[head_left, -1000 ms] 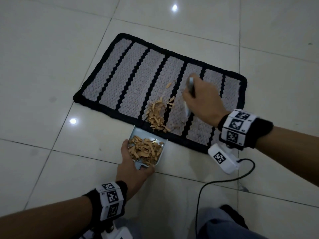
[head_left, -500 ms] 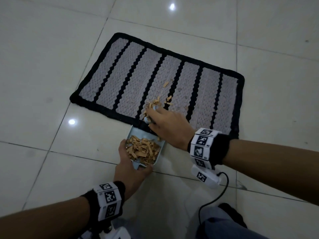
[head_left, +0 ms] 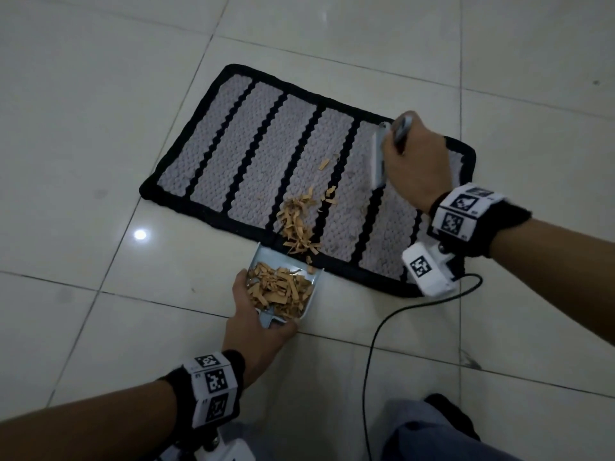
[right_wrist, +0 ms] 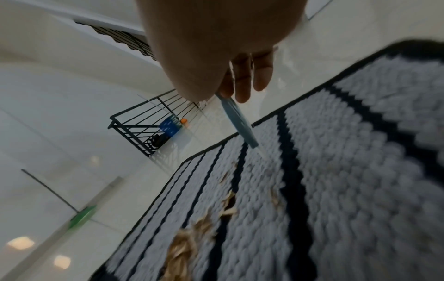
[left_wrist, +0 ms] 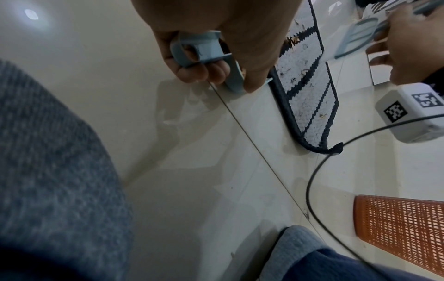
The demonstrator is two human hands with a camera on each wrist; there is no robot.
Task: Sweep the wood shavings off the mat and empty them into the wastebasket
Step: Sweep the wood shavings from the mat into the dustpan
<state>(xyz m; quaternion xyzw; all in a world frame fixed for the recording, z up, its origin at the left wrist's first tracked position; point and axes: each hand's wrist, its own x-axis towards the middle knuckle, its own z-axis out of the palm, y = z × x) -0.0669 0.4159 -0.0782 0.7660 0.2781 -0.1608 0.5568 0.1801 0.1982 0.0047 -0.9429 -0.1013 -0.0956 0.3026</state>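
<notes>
**Plastic dustpan waits at the mat's edge for the next stroke**

Pale-blue plastic, the dustpan sits on the floor with its lip against the mat's near border, so shavings can slide straight in. The left hand grips its handle, fingers curled round it, pinning it against the push of the brush. A heap of wood shavings lies on the mat just beyond the lip, with a few strays farther up; more already fill the pan. To the right, the right hand is wrapped round the brush, raised over the mat's right part, probably to start another pull toward the pan. A black cable loops across the tiles nearby. The orange mesh wastebasket stands at the person's right, well apart from the mat.
</notes>
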